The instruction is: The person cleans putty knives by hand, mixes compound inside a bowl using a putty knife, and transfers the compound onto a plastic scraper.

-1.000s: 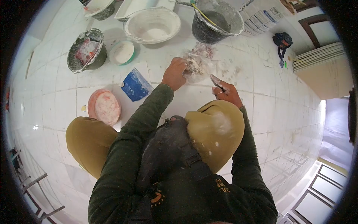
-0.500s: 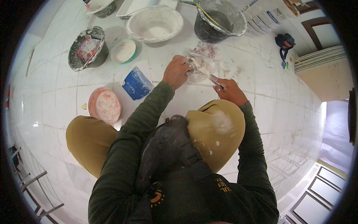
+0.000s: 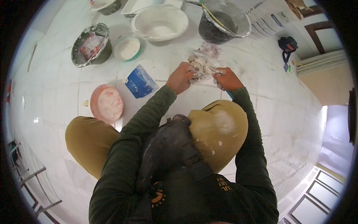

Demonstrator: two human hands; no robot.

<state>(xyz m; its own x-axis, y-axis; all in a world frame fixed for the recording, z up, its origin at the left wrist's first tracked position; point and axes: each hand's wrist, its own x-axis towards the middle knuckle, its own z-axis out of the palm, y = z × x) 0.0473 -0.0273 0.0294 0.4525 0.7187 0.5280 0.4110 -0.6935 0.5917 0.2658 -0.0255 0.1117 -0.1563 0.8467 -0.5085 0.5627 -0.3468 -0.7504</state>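
A clear plastic bag (image 3: 201, 66) of whitish, rounded lumps lies on the tiled floor in front of me. My left hand (image 3: 180, 78) is closed on the bag's near left side. At its right edge is my right hand (image 3: 228, 79), fingers curled round a tool with a blue handle (image 3: 230, 95) that sticks out below the palm. The tool's working end is hidden, and I cannot tell whether this hand also pinches the plastic. Just beyond lies another clear bag (image 3: 209, 50) with reddish contents.
Left of my arms are a blue plastic sheet (image 3: 141, 82), a pink tub (image 3: 107, 104) and a green-rimmed lid (image 3: 127, 49). Farther back stand a black bucket (image 3: 91, 46), a white basin (image 3: 159, 23) and a large dark bucket (image 3: 223, 20). A dark pouch (image 3: 287, 44) lies at right.
My right hand has turned and moved up towards the bag, so the blue handle now shows below it. The lumps in the bag show more plainly. The view has shifted slightly.
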